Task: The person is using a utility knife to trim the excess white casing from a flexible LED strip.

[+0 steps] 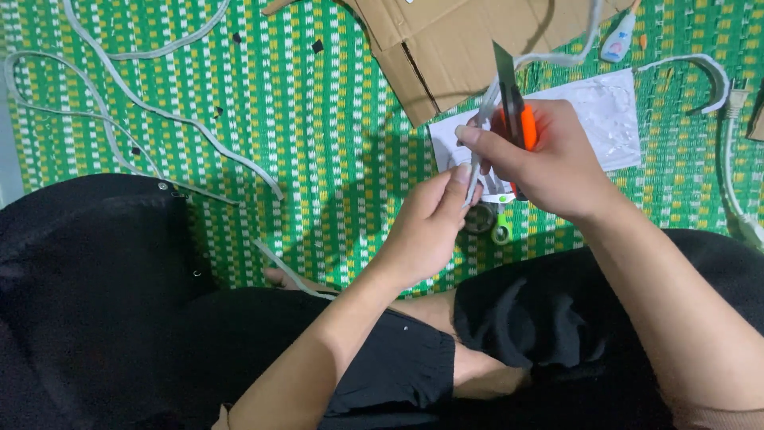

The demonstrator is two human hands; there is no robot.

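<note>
Knife work fills the middle of the view: an orange utility knife [519,119] sits clenched in the right hand [549,159], its long axis near upright, grey blade tip aimed at about 12 o'clock, handle buried in the fist toward 5 o'clock. The left hand [426,227], at 7 o'clock from the knife, pinches a thin grey strip [481,131] between thumb and fingers; the strip runs just beside the blade, leaning toward 1 o'clock. Beyond lie a cardboard sheet [446,48], a white plastic bag [605,111] and a green woven mat [318,119].
</note>
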